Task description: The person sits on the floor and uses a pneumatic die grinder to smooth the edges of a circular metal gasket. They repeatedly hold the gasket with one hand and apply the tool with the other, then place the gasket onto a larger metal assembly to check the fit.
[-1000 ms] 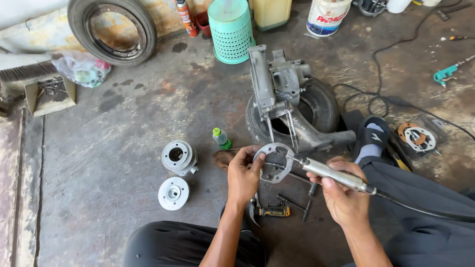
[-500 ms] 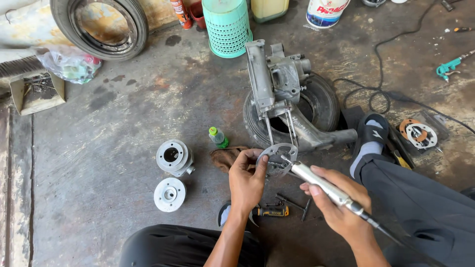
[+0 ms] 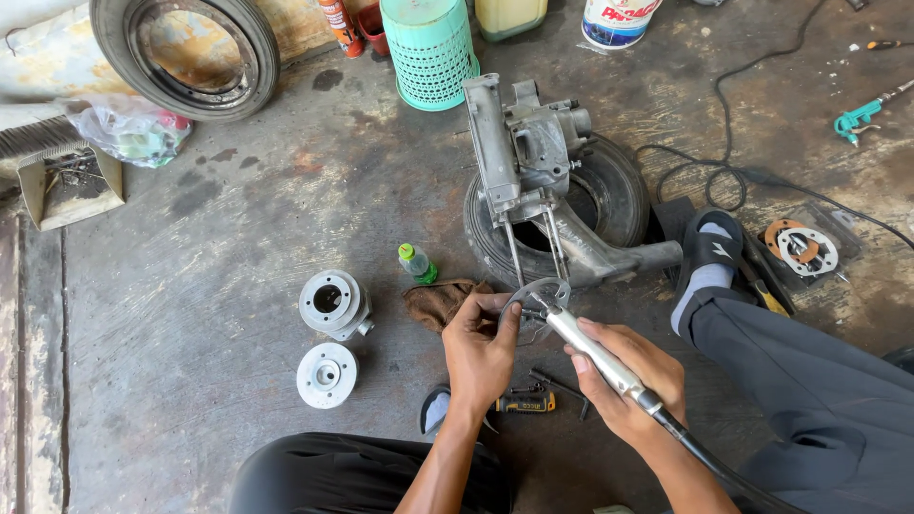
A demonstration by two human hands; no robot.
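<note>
While the right hand (image 3: 628,376) grips a grinder (image 3: 595,354), left hand (image 3: 479,347) fingers pinch a ring (image 3: 535,297) at its tip — screwdriver (image 3: 522,405) below them, rag (image 3: 436,300) just left, engine (image 3: 533,176) beyond.

One view only, from the head camera, looking steeply down from above the seated person's lap onto the concrete floor (image 3: 190,314). It faces forward, away from the body: the hands (image 3: 481,357) sit close at the bottom edge, the tyre (image 3: 181,52) far off at top.
</note>
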